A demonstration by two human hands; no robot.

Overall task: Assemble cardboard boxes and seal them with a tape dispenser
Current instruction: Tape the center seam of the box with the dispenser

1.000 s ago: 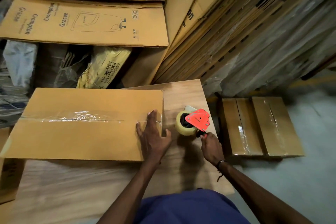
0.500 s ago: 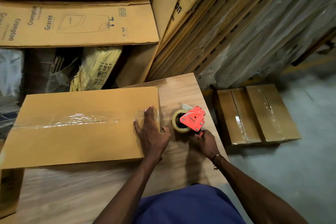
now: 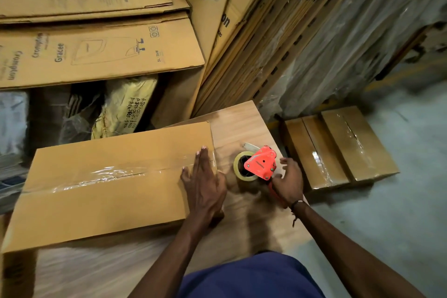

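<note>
The left hand (image 3: 205,184) lies flat, fingers straight, on the right end of the taped cardboard box (image 3: 106,184) on the wooden table (image 3: 244,126). Just beside it, the right hand (image 3: 289,182), fingers loosely spread, touches the red tape dispenser (image 3: 260,164) handle. Beyond, two sealed boxes (image 3: 338,147) sit on the floor.

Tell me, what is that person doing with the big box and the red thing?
A person is taping cardboard boxes shut. The left hand lies flat on the near end of the box on the wooden table, right where the clear tape runs along its seam. The right hand is at the handle of the red tape dispenser, which sits on the table beside the box, fingers spread. More taped boxes sit on the floor.
</note>
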